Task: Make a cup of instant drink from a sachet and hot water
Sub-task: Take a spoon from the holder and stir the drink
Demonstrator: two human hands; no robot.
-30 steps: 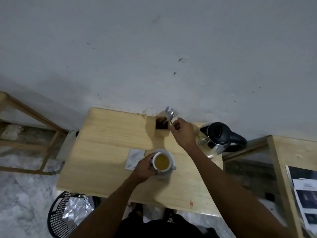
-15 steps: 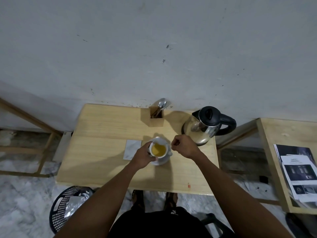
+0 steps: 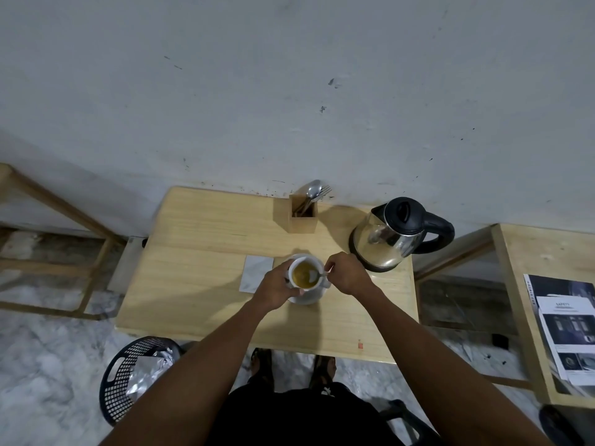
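My left hand (image 3: 273, 289) wraps the cup (image 3: 304, 274) on its saucer (image 3: 306, 297) mid-table (image 3: 199, 252), right hand (image 3: 346, 273) pinching the spoon (image 3: 317, 274) in the yellow drink, so small slow circles, tip low, nothing over the rim.

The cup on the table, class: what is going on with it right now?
A person stands at a wooden table. The left hand steadies a white cup of yellowish drink on its saucer, while the right hand holds a spoon dipped in it, apparently stirring. The kettle stands to the right, and a wooden holder with cutlery sits by the wall.
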